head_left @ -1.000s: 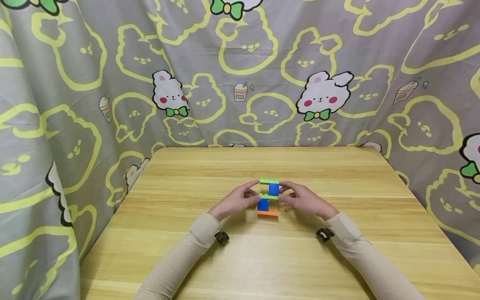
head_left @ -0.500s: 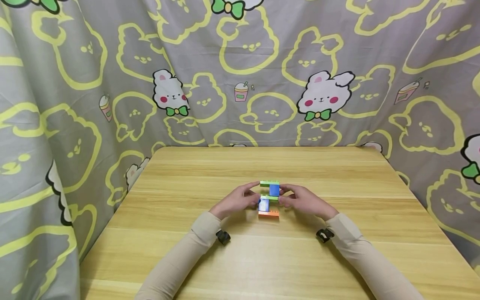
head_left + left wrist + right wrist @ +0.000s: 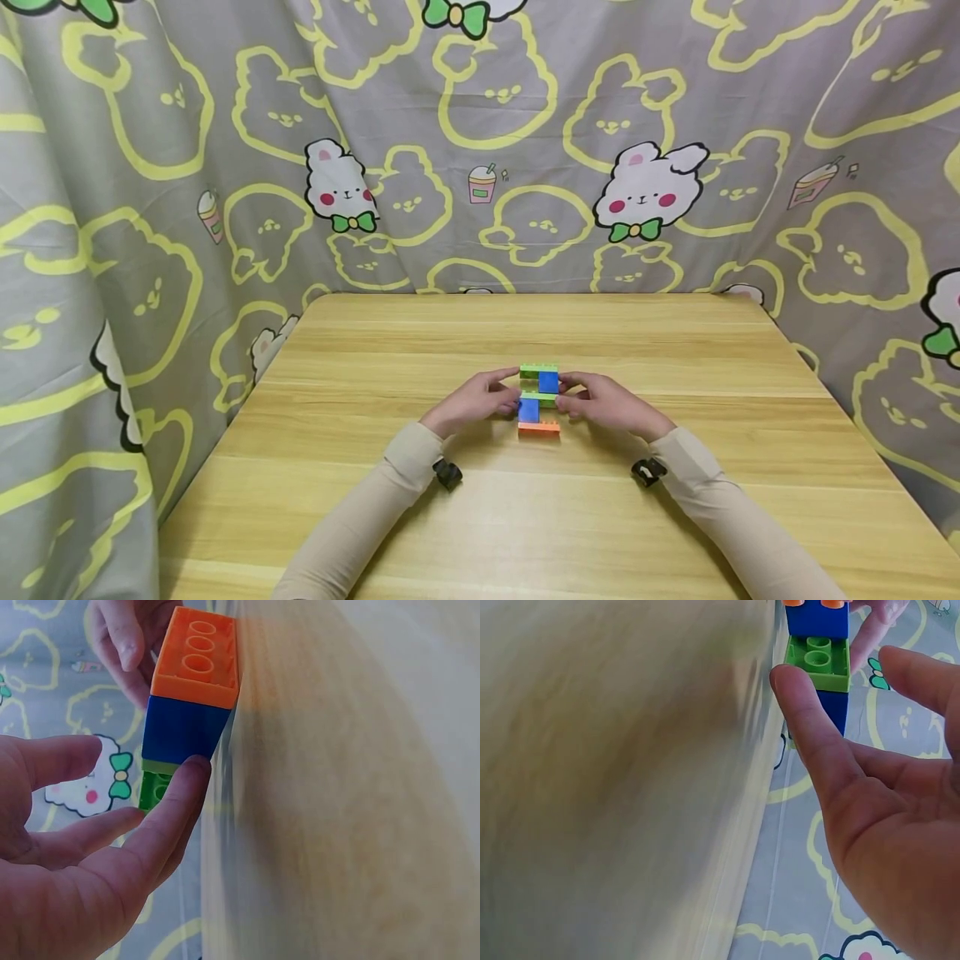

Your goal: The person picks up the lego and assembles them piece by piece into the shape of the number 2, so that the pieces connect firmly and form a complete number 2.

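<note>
A short stack of bricks [image 3: 538, 398] sits at the middle of the wooden table [image 3: 525, 517]: green, blue, green, blue, with an orange brick [image 3: 196, 664] at my near end. My left hand [image 3: 506, 392] is at its left side, one straight finger [image 3: 176, 810] touching the blue brick [image 3: 184, 731] and the green brick [image 3: 154, 791]. My right hand [image 3: 573, 390] is at its right side, thumb [image 3: 802, 712] against the green brick [image 3: 819, 656], other fingers apart from it. Neither hand curls round the stack.
A grey curtain [image 3: 150, 167] with yellow outlines and white rabbits hangs behind and to both sides of the table. Small black wrist cameras [image 3: 446, 473] sit on both beige sleeves. Bare wood lies all round the stack.
The brick stack has shifted slightly toward me and down. Both hands stay at its sides with hardly any movement.
</note>
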Tool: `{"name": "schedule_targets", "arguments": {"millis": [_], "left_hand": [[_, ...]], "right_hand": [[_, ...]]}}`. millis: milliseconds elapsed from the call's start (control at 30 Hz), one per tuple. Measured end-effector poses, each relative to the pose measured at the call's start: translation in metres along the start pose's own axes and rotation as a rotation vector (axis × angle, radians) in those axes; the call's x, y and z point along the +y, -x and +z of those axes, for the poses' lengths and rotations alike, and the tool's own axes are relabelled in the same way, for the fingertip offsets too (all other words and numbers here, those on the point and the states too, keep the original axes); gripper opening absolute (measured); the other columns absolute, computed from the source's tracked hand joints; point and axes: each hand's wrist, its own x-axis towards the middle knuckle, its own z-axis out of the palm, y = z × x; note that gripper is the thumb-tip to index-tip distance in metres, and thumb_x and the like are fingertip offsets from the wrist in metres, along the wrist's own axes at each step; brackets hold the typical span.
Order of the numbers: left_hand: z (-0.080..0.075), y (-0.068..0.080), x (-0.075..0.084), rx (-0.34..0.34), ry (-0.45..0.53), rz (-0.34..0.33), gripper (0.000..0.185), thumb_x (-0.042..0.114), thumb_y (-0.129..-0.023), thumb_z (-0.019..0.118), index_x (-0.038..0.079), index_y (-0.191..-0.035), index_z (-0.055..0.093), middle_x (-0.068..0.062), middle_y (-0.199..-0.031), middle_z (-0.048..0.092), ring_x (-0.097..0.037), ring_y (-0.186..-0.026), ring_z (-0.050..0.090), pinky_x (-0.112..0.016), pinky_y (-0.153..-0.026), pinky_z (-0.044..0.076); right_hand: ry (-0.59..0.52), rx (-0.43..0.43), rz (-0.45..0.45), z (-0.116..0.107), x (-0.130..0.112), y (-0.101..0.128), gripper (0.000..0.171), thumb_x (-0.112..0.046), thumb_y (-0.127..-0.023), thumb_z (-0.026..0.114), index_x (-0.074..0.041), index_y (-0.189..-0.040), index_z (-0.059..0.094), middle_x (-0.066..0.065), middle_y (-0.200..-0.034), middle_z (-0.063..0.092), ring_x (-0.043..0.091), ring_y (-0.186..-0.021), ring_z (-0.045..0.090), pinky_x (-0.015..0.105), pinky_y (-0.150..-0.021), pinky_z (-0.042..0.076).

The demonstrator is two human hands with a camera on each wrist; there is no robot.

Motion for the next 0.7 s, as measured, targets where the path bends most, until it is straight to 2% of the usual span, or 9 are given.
{"name": "schedule_targets", "arguments": {"millis": [400,700], "left_hand": [[0.0009,-0.0028,-0.0024,-0.026,0.034,-0.043,0.059,0.021,-0.107,0.056,0.003,-0.158,0.034,-0.023,-0.128,0.065,-0.026,-0.111,0.069,-0.038,-0.099,0.055],[0.0015,-0.0020,-0.0024,-0.034,0.047,-0.037,0.059,0.021,-0.107,0.057,0.002,-0.158,0.034,-0.024,-0.130,0.063,-0.027,-0.112,0.069,-0.040,-0.101,0.054]], "right_hand": [[0.018,-0.016,-0.003,0.0008,0.0059,-0.0029,0.055,-0.020,-0.105,0.060,0.009,-0.148,0.043,0.021,-0.131,0.060,0.027,-0.112,0.067,0.038,-0.089,0.059],[0.050,-0.014,0.009,0.0009,0.0047,-0.0023,0.054,-0.023,-0.106,0.059,0.007,-0.148,0.044,0.020,-0.131,0.061,0.027,-0.110,0.068,0.041,-0.090,0.059]]}}
